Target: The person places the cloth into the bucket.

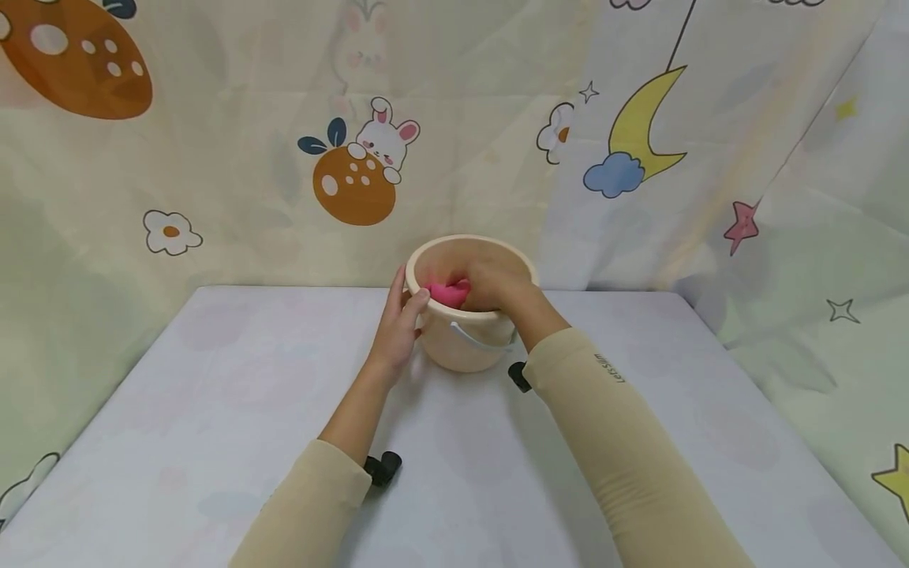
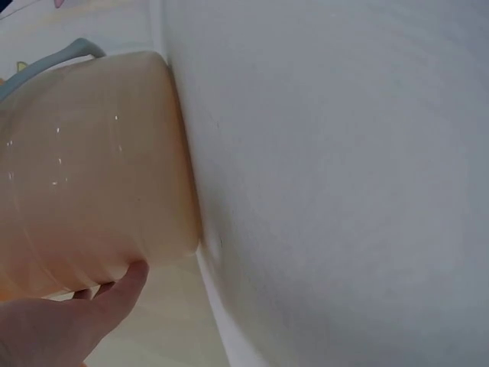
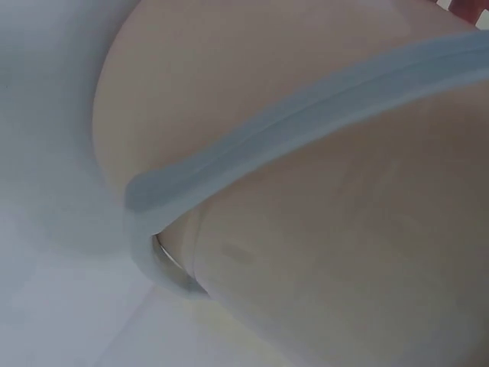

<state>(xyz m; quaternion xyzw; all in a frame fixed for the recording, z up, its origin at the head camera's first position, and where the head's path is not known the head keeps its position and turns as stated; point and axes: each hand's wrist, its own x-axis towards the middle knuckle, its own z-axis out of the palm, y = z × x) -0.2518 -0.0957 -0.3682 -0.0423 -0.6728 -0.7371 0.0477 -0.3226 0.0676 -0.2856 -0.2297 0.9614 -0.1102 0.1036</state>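
Observation:
A cream plastic bucket (image 1: pixel 460 347) with a pale blue-grey handle (image 1: pixel 476 339) stands upright on the table. My left hand (image 1: pixel 398 331) holds its left side, thumb at the rim; the left wrist view shows fingers (image 2: pixel 126 294) against the wall. Reaching over the rim, my right hand (image 1: pixel 490 285) is inside the bucket, gripping a soft-looking bright pink thing (image 1: pixel 449 294). Its exact kind does not show, and the bucket wall hides the fingertips. The right wrist view holds only the bucket's outside (image 3: pixel 321 229) and handle (image 3: pixel 252 145), without the hand.
The white table (image 1: pixel 234 410) spreads out on both sides of the bucket. Close behind the bucket hangs a printed cloth backdrop (image 1: pixel 469 142) with bunny and moon pictures, and it continues along the right side. Black wrist camera mounts (image 1: pixel 383 468) sit at both cuffs.

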